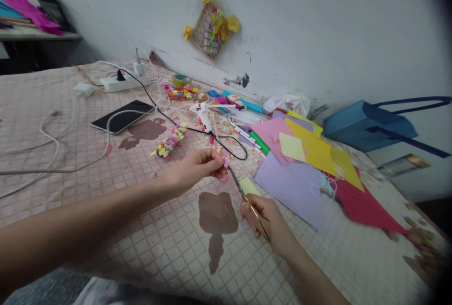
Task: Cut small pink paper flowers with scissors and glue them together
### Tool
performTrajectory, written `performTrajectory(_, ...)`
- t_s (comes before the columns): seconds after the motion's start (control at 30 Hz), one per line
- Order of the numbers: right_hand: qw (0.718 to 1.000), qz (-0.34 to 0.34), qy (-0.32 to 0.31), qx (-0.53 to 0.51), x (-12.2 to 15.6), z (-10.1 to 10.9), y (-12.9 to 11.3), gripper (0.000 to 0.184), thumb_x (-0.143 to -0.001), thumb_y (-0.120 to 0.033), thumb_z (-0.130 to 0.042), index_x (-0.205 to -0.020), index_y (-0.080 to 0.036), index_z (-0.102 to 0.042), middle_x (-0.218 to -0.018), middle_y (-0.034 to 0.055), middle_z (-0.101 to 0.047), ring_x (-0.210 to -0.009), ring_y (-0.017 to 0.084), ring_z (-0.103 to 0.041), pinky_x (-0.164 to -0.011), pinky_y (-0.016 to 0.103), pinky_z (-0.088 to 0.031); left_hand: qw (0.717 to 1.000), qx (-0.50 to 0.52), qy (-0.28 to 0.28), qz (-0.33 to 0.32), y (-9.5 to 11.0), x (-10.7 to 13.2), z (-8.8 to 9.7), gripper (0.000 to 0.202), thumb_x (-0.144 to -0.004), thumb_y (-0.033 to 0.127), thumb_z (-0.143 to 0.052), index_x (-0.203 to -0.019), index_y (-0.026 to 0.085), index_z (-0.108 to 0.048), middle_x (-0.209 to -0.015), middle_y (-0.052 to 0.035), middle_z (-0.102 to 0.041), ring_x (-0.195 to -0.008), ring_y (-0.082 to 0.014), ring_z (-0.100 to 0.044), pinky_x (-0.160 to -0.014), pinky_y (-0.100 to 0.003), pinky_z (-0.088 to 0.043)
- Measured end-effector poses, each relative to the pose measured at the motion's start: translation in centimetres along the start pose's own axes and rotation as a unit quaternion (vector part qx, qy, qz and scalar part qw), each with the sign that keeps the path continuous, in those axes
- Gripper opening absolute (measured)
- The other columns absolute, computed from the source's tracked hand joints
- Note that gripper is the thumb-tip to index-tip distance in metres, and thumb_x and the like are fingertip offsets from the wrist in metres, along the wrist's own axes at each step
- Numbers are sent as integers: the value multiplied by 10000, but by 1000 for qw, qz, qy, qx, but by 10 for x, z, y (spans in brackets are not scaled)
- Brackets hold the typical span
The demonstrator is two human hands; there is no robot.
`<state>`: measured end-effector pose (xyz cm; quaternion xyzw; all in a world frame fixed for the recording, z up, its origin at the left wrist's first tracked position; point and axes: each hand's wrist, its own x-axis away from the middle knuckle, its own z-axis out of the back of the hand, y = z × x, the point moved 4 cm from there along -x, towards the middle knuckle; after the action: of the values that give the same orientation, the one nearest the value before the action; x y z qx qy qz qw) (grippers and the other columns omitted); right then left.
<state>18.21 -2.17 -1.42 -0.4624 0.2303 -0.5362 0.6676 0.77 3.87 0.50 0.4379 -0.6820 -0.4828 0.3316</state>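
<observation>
My left hand (203,166) is closed in a pinch on a small pink paper piece (226,162), mostly hidden by the fingers. My right hand (264,218) grips a pair of scissors (241,189) with gold handles, their blades pointing up and left at the pink piece. Whether the blades touch it, I cannot tell. Left of my left hand lies a strip covered in yellow, pink and purple paper bits (171,142). A white glue gun (204,119) lies beyond the hands, and pink and yellow scraps are scattered under the fingertips.
Coloured paper sheets (287,189) spread out at the right, beside a blue bag (367,124). Pens (259,142) lie near them. At the left are a black tablet (122,116), a white power strip (123,84) and trailing cables. Green tape (181,80) sits near the wall.
</observation>
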Motion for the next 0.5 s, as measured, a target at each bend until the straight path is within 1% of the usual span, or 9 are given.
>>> performTrajectory(0.2,1000,13,5,10,0,2,-4,315,-821,-398,-496,-598,-178,-461,-437,-64,-368,-397,77,-330,-392,198,-230,999,-15,-35,2,2,-3,2,167,-786,279,-580,-738,127,-532,-685,-9,-616,-645,-96,-589,-685,-263,-454)
performTrajectory(0.3,1000,12,6,14,1,2,-4,325,-819,-409,-497,-593,-180,-459,-437,-63,-368,-395,77,-330,-389,199,-220,998,-32,-48,-1,5,-4,3,163,-786,272,-582,-740,123,-536,-689,-14,-622,-653,-98,-594,-676,-254,-453)
performTrajectory(0.5,1000,7,8,16,2,2,-2,355,-815,-458,-488,-595,-180,-464,-440,-64,-355,-389,76,-332,-379,200,-229,997,-45,-54,-3,8,-5,4,160,-771,262,-601,-734,123,-532,-667,-13,-622,-632,-91,-586,-656,-248,-464)
